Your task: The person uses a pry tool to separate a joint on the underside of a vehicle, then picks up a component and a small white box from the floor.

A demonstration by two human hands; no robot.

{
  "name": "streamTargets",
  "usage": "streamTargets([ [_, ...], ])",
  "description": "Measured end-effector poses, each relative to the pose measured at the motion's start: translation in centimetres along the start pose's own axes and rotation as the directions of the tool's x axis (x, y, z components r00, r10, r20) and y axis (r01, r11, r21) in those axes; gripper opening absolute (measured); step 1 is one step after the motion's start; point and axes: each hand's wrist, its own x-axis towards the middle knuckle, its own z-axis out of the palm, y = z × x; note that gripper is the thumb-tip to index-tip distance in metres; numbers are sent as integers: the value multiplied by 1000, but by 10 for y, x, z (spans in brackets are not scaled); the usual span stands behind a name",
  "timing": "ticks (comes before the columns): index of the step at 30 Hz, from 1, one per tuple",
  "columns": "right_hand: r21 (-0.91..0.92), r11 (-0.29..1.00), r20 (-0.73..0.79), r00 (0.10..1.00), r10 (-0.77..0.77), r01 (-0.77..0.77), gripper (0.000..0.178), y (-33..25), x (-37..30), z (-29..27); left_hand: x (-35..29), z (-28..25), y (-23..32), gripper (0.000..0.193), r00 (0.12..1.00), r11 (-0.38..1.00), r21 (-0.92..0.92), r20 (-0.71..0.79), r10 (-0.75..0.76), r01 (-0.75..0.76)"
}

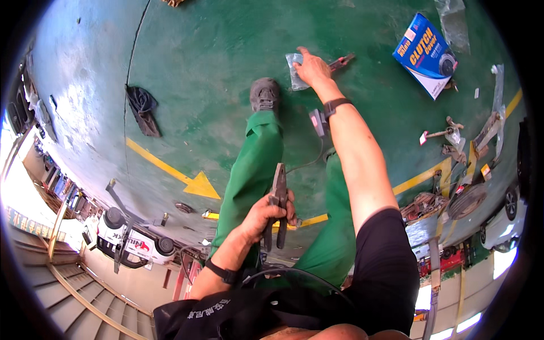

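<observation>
While left hand (265, 214) holds pliers (279, 187) — right hand (313, 69) overlaps packet (297, 83) (clear).

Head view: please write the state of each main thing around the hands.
Left hand: closed around pliers
Pliers: held, handles slightly apart
Right hand: at plastic bag, grip unclear
Plastic bag: wrinkled, opening not visible
Red tool: lying beside right hand
Blue box: lying, closure unclear
Dark cloth: crumpled

A glossy green floor (198, 68) carries a dark seam (133, 52) and a yellow arrow (201, 186). Bright light (24, 190) glares at the left, near a ribbed ceiling (63, 281).
</observation>
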Motion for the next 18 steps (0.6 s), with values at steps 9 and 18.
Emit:
streamTargets([
  [9,104,993,-145,989,-40,55,24,34,-95,-8,9,-12,-17,38,999,996,-87,25,27,-25],
  [18,334,929,-532,782,324,-157,32,99,-402,-224,-116,73,40,34,997,979,195,-18,68,-64],
])
